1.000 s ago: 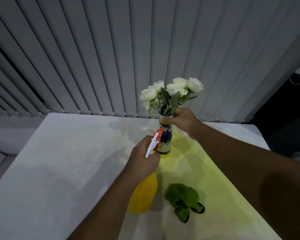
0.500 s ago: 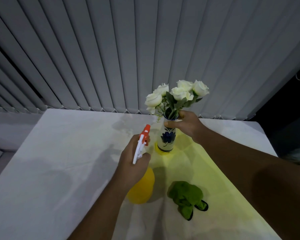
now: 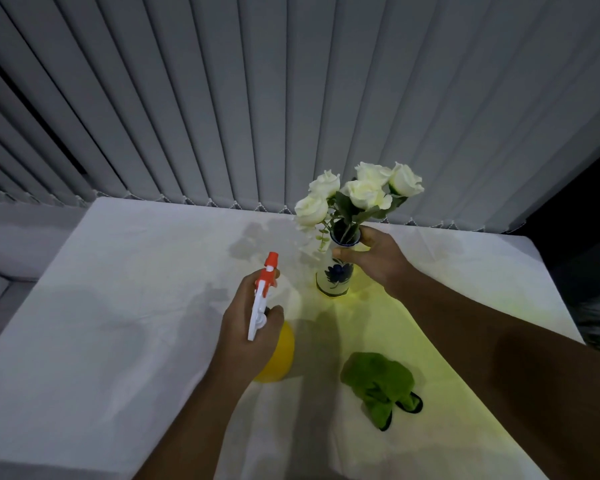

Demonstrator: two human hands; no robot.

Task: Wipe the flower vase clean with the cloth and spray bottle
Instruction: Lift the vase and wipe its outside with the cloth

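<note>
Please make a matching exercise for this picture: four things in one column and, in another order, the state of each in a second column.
1. spray bottle
2. flower vase
3. cloth
4. roses

A. lying crumpled on the table, untouched
B. gripped at the neck by the right hand
C. held by the left hand
D. standing out of the vase mouth

Pairs: 1-C, 2-B, 3-A, 4-D

The counter (image 3: 118, 306) lies bare left of the spray bottle (image 3: 262, 306). Vase (image 3: 336, 278) and cloth (image 3: 381, 386) crowd the right; blinds (image 3: 257, 98) wall the back.
</note>
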